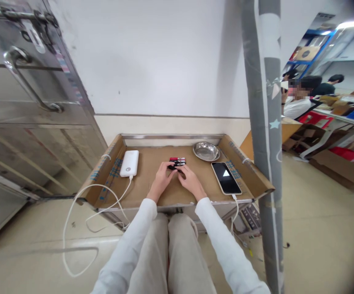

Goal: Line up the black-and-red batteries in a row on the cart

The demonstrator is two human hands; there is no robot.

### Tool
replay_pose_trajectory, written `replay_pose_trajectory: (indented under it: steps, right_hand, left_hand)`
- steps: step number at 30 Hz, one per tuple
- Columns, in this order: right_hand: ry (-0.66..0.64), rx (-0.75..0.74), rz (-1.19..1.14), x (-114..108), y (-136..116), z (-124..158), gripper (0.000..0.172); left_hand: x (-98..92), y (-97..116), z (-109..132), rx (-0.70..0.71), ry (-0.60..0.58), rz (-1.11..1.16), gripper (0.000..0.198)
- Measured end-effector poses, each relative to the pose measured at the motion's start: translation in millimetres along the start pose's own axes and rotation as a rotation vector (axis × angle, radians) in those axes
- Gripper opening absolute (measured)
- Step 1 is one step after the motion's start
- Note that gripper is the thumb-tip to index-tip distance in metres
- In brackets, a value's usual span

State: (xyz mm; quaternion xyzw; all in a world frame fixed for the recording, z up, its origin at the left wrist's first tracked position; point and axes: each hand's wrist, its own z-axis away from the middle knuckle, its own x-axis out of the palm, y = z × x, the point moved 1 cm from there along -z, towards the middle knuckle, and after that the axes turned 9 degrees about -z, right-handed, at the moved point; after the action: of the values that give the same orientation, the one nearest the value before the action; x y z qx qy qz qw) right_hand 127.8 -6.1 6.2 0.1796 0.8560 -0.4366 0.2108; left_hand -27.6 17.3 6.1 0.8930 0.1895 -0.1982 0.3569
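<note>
My left hand (162, 179) and my right hand (191, 179) meet over the middle of the cardboard-lined table (152, 192). Fingers of both are closed around a small dark marker (172, 167), held level between them and partly hidden by the fingertips. Just beyond, a red marker (177, 159) lies sideways on the cardboard. Close beside it are black markers (180, 163) with pale labels, partly covered by my fingers.
A white power bank (129, 163) with a looping white cable (69, 212) lies left. On the right are a round metal dish (206, 151) and a plugged-in phone (226, 178). A grey wrapped pole (264, 163) stands beside the table; people sit beyond it.
</note>
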Motion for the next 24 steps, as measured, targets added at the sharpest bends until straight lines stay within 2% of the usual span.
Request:
replay_pose_trajectory:
  steps: [7,15,24]
  right_hand:
    - [-0.036,0.021,-0.051,2.1,6.7,-0.6,0.032]
    - [0.026,0.043,-0.082,1.2,12.5,0.3,0.028]
    - [0.088,0.051,-0.073,0.1,13.3,0.5,0.019]
  left_hand:
    - [-3.3,5.8,0.5,-0.003,0.045,0.046,0.025]
    - [-12.4,4.2,0.9,-0.127,0.237,0.089,0.027]
    - [-11.3,1.2,0.8,-0.137,0.25,0.098,0.022]
